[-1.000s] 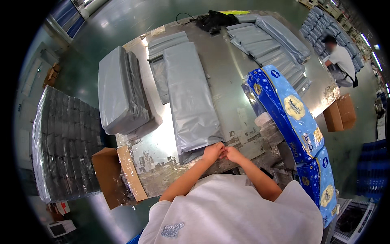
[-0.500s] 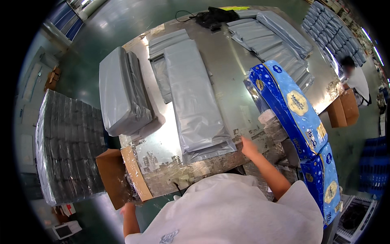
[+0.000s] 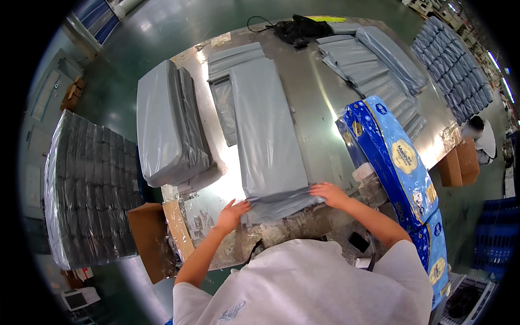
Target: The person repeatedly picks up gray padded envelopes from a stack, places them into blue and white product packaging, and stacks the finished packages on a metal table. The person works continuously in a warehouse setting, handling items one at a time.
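A flat stack of grey plastic bags [image 3: 268, 124] lies lengthwise before me on the metal-topped table, with its loose, creased open end [image 3: 284, 207] toward me. At the left corner of that end, my left hand [image 3: 232, 215] touches the plastic with its fingers apart. My right hand [image 3: 330, 195] rests on the right corner, fingers stretched out over the edge. Left of the stack stands a full, bulky grey plastic-wrapped bundle [image 3: 162, 124]. On the right, long blue tissue packs [image 3: 398, 154] lie end to end along the table's side.
More grey bags [image 3: 374, 70] are spread at the far right, and a black cloth bundle [image 3: 295, 30] sits at the far edge. An open cardboard box [image 3: 149, 238] hangs at the near left corner beside wrapped stacks [image 3: 89, 189]. Another person [image 3: 485, 141] is beyond a carton [image 3: 459, 163].
My left hand has come up from beside the cardboard box to the bags' left corner. My right hand has moved onto their right corner. The near end of the bags is now more rumpled.
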Demonstrator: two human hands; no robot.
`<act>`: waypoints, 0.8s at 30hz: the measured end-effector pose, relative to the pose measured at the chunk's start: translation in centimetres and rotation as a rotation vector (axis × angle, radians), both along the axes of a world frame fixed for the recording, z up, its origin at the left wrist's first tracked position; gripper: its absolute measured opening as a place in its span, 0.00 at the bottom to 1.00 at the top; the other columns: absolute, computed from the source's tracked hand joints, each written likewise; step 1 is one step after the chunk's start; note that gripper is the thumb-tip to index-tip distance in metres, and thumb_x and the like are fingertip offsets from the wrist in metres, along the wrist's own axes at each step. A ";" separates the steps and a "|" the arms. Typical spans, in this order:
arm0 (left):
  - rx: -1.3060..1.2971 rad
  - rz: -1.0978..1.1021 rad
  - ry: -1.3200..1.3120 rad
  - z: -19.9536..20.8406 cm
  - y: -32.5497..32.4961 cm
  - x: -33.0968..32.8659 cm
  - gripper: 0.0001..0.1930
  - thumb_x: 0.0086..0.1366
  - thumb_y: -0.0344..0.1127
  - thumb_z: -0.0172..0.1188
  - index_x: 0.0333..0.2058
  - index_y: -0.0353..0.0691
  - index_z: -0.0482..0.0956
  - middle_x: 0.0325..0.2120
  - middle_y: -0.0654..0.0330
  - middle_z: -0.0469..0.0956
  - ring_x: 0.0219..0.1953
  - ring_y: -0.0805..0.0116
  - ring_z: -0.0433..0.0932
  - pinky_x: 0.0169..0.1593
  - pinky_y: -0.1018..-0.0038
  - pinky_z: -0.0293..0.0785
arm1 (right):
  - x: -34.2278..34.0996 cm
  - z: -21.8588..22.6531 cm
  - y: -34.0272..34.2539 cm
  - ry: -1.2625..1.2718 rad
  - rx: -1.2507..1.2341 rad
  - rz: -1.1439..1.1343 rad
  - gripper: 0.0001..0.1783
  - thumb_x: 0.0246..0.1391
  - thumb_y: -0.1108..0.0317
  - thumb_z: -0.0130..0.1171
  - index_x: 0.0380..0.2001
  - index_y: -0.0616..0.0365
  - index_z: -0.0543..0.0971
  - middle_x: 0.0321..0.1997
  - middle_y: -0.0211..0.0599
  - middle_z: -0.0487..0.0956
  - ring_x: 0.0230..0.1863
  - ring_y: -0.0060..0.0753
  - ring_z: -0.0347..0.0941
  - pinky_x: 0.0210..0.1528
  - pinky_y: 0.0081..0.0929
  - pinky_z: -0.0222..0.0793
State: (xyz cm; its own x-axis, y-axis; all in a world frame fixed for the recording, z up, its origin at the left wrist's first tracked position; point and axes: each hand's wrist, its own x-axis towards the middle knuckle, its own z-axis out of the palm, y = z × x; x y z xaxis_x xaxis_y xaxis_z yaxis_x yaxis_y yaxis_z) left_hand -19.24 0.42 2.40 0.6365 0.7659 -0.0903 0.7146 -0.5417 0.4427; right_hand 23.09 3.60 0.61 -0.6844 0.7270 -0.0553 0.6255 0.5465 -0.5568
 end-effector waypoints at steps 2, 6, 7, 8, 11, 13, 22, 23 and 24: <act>-0.333 0.249 -0.272 -0.6 2.0 -0.5 0.11 0.52 0.26 0.48 0.36 0.39 0.73 0.38 0.64 0.72 0.44 0.69 0.68 0.51 0.71 0.59 | -0.7 -0.2 1.5 0.231 -0.495 -0.433 0.12 0.49 0.66 0.51 0.37 0.56 0.75 0.41 0.36 0.75 0.46 0.29 0.68 0.51 0.23 0.58; -0.751 0.713 -0.747 -6.3 5.8 -0.1 0.06 0.58 0.31 0.48 0.30 0.37 0.73 0.26 0.67 0.70 0.32 0.77 0.66 0.39 0.78 0.62 | -3.9 -4.7 5.6 0.521 -0.809 -0.666 0.18 0.56 0.57 0.45 0.31 0.61 0.75 0.27 0.32 0.74 0.33 0.29 0.69 0.39 0.25 0.62; -0.758 0.775 -0.868 -8.5 6.4 0.3 0.07 0.59 0.32 0.49 0.28 0.37 0.73 0.25 0.67 0.69 0.31 0.78 0.64 0.37 0.79 0.61 | -5.3 -7.4 5.7 0.664 -0.821 -0.705 0.17 0.56 0.56 0.45 0.33 0.60 0.74 0.29 0.31 0.74 0.34 0.28 0.68 0.40 0.25 0.62; -0.719 0.878 -0.937 -9.7 7.5 1.2 0.07 0.59 0.34 0.49 0.30 0.37 0.73 0.26 0.67 0.70 0.31 0.77 0.65 0.38 0.79 0.61 | -6.3 -8.8 6.1 0.810 -0.826 -0.751 0.18 0.56 0.55 0.45 0.35 0.60 0.73 0.31 0.31 0.73 0.35 0.27 0.68 0.41 0.24 0.62; -0.786 1.219 -1.252 -9.3 10.0 5.5 0.11 0.58 0.37 0.51 0.38 0.39 0.71 0.30 0.65 0.71 0.35 0.74 0.68 0.41 0.78 0.62 | -10.5 -7.5 8.2 1.076 -0.673 -1.160 0.19 0.54 0.52 0.45 0.36 0.57 0.74 0.33 0.30 0.74 0.38 0.26 0.69 0.47 0.21 0.60; -1.137 1.382 -1.581 -1.0 11.6 8.9 0.18 0.57 0.39 0.53 0.45 0.38 0.67 0.34 0.63 0.72 0.38 0.72 0.69 0.44 0.78 0.63 | -9.6 -4.6 9.2 1.333 -0.993 -1.129 0.22 0.53 0.52 0.46 0.41 0.60 0.70 0.39 0.34 0.73 0.41 0.28 0.69 0.48 0.25 0.61; -0.604 0.902 -1.276 12.8 9.3 -1.5 0.33 0.51 0.44 0.55 0.52 0.34 0.58 0.46 0.55 0.67 0.48 0.63 0.66 0.53 0.68 0.60 | -16.4 11.6 10.8 1.314 -1.086 -0.519 0.40 0.41 0.61 0.58 0.55 0.65 0.53 0.52 0.44 0.63 0.54 0.37 0.60 0.55 0.32 0.56; -0.469 0.884 -1.234 14.0 8.2 -3.3 0.33 0.50 0.44 0.55 0.52 0.33 0.59 0.46 0.55 0.67 0.48 0.62 0.67 0.53 0.67 0.60 | -18.4 12.4 11.2 1.303 -1.098 -0.461 0.41 0.41 0.61 0.58 0.56 0.65 0.52 0.54 0.44 0.62 0.55 0.37 0.58 0.56 0.32 0.53; -0.393 0.925 -1.285 15.3 7.6 -5.1 0.32 0.49 0.45 0.55 0.51 0.33 0.60 0.46 0.55 0.67 0.48 0.62 0.66 0.53 0.67 0.60 | -20.5 13.2 11.2 1.287 -1.116 -0.418 0.42 0.41 0.61 0.58 0.57 0.65 0.51 0.55 0.44 0.61 0.57 0.37 0.56 0.57 0.32 0.51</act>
